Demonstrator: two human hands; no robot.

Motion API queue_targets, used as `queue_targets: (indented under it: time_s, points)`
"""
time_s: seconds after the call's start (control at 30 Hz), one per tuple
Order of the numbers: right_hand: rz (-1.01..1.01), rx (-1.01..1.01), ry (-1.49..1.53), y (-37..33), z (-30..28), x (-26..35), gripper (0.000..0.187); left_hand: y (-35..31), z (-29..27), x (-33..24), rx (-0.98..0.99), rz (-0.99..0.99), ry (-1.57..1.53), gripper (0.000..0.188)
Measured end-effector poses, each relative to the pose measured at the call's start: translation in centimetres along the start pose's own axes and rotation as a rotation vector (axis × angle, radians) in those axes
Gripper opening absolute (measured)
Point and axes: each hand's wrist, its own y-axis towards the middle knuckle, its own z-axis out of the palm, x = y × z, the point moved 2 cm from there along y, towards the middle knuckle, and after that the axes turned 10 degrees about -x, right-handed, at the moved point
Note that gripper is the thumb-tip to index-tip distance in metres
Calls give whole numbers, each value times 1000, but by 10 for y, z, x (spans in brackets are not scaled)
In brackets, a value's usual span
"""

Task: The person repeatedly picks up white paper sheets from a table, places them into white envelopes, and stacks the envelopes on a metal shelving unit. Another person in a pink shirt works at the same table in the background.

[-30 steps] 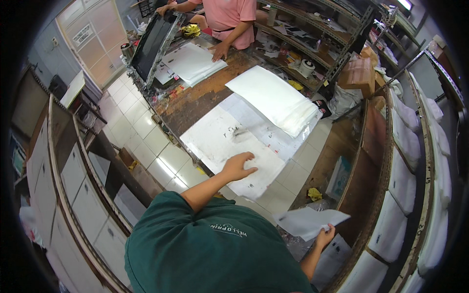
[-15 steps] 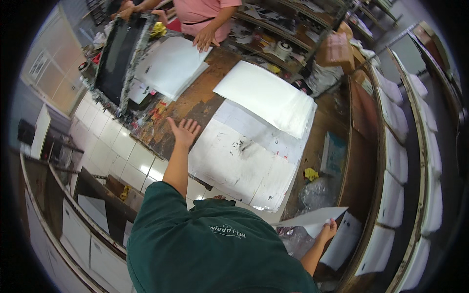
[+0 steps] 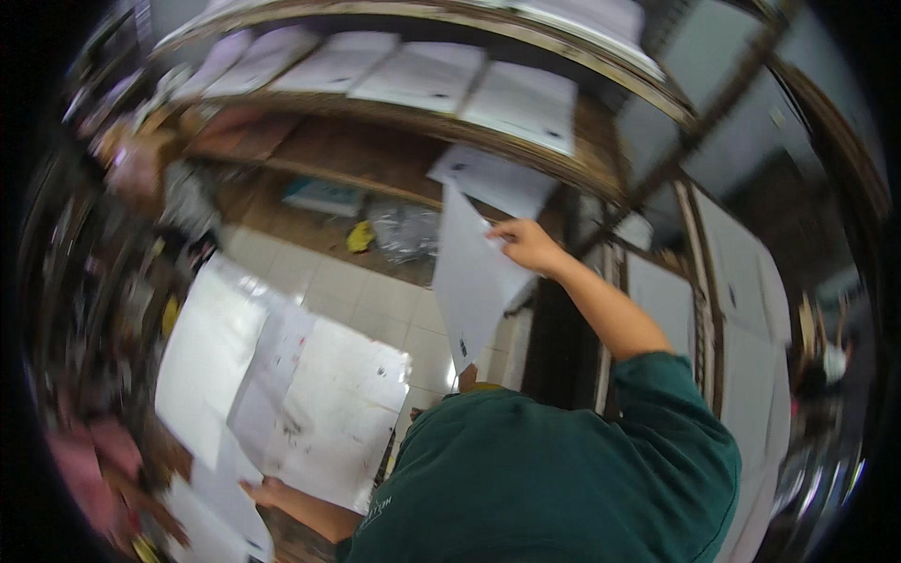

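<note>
My right hand pinches the edge of a white printed sheet, which hangs tilted in front of the shelf with a small dark mark near its lower corner. Another white sheet lies on the shelf just behind it. Down at the lower left, my left hand is closed on the edge of a second white sheet; blur softens its fingers. Beside that hand is the worktable with a stack of blank white sheets and a stained white board.
Shelves across the top carry several laid-out white sheets, and a rack stands at right. A clear plastic bag and a yellow crumpled piece lie on the lower shelf. A co-worker in pink reaches in at lower left.
The view has swung right toward the shelves. My left hand, spread and bare before, is now closed on a sheet's edge. The right hand's sheet is now raised before the shelf.
</note>
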Motion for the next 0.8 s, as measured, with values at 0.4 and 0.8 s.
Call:
queue_targets:
  time_s: [0.4,0.8]
  points:
    - [371,-557,-425,-142,-388,-3,53,-150,115,48,160,-79,-82,45]
    - [585,-936,-730,-398,-580,-208,46,-215,123,76,615,-262,23,48]
